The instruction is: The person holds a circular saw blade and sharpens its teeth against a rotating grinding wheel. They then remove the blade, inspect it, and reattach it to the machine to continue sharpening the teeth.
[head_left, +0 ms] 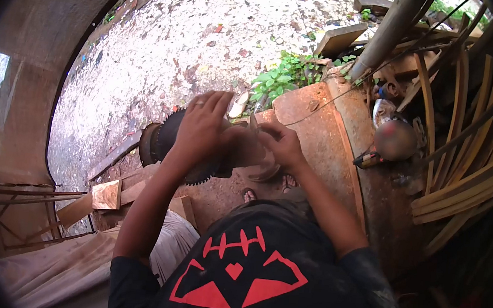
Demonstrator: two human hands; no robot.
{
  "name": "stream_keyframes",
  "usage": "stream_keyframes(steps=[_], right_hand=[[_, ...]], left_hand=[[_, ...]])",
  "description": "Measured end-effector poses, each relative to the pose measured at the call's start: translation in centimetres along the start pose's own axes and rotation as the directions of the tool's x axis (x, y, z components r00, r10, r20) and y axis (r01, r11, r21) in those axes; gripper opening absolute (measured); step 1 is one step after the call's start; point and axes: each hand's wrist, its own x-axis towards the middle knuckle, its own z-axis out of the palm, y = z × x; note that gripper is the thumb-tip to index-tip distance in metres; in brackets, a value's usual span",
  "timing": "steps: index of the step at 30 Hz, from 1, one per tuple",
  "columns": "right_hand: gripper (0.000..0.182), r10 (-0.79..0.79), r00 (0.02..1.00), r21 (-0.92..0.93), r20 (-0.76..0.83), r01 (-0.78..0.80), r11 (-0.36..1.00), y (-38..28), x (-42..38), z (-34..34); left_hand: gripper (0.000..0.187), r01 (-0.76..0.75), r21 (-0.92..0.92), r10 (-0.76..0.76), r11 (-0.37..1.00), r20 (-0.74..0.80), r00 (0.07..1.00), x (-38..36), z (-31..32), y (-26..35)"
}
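My left hand [208, 111] lies over a dark circular saw blade [172, 133], its fingers folded over the far side. The blade's teeth show left of my wrist and again below my forearm. Right beside it, my right hand [282, 144] is closed in a pinch near a thin, pale upright piece [254, 123]; what its fingers hold I cannot make out. Between and below the hands is a smeared brownish shape [248, 152]. A round brown part [150, 144] sticks out at the blade's left.
Curved wooden strips [466, 177] are piled at the right, by a leaning post [384, 39]. A power tool [368, 159] lies on the ground nearby. Wooden blocks [106, 194] and a draped cloth [88, 263] are at lower left. Green plants [284, 77] grow beyond a stone slab [305, 112].
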Motion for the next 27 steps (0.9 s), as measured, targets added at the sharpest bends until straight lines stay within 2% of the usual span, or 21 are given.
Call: stream_keyframes(steps=[2,5,8,11,12,13,15,16,18,21,22,24,25,27], right_hand=[[0.030,0.038,0.999,-0.057,0.013,-0.037,0.998,-0.5,0.1,-0.4],[0.031,0.152,0.988,0.121,0.000,-0.150,0.981,0.9,0.2,-0.5],[0.035,0.121,0.990,0.203,-0.075,-0.104,0.974,2.3,0.0,0.1],[0.029,0.148,0.987,0.199,-0.054,-0.135,0.971,1.0,-0.5,0.0],[0.029,0.053,0.996,0.177,-0.066,-0.041,0.983,1.5,-0.5,-0.1],[0.030,-0.044,0.996,0.153,-0.074,0.055,0.987,2.7,-0.3,-0.3],[0.031,-0.075,0.991,0.224,-0.115,0.100,0.970,5.2,-0.1,-0.4],[0.031,-0.007,0.990,0.319,-0.143,0.053,0.946,6.2,0.0,-0.2],[0.029,0.057,0.988,0.354,-0.144,-0.002,0.935,7.2,-0.2,-0.5],[0.017,0.079,0.994,0.127,-0.082,-0.068,0.990,6.9,-0.6,-0.8],[0.010,0.111,0.992,0.017,-0.066,-0.110,0.994,6.0,-0.8,-0.8],[0.011,0.069,0.998,-0.045,-0.012,-0.069,0.997,5.6,-1.0,-0.7],[0.015,-0.011,1.000,0.009,0.027,0.011,1.000,5.9,-0.9,-0.8],[0.020,-0.078,0.996,0.098,0.054,0.072,0.993,5.4,-0.7,-0.8]], left_hand=[[0.071,0.079,0.093,-0.072,0.993,-0.077,0.994,-2.2,1.4,-2.0],[0.064,0.128,0.040,-0.120,0.991,-0.175,0.977,-3.9,2.8,-3.4],[0.055,0.134,-0.025,-0.136,0.991,-0.221,0.966,-4.4,3.1,-3.8],[0.046,0.127,-0.060,-0.139,0.990,-0.260,0.956,-4.1,2.7,-3.4],[0.042,0.123,-0.068,-0.137,0.990,-0.276,0.951,-3.9,2.5,-3.4],[0.039,0.105,-0.082,-0.124,0.991,-0.274,0.954,-3.8,2.6,-3.7],[0.033,0.072,-0.108,-0.099,0.992,-0.273,0.957,-3.4,2.6,-4.4],[0.028,0.096,-0.129,-0.124,0.987,-0.230,0.965,-3.1,2.4,-4.4],[0.022,0.148,-0.165,-0.173,0.975,-0.148,0.974,-2.4,1.6,-4.3],[0.022,0.137,-0.169,-0.171,0.976,-0.204,0.964,-1.4,2.3,-6.1],[0.023,0.178,-0.167,-0.209,0.970,-0.185,0.960,-1.1,2.4,-6.6],[0.026,0.265,-0.160,-0.288,0.951,-0.145,0.947,-0.7,2.6,-7.7],[0.028,0.285,-0.177,-0.310,0.942,-0.134,0.941,-0.7,2.9,-8.2],[0.031,0.323,-0.211,-0.352,0.922,-0.114,0.929,-0.9,3.4,-9.0]])
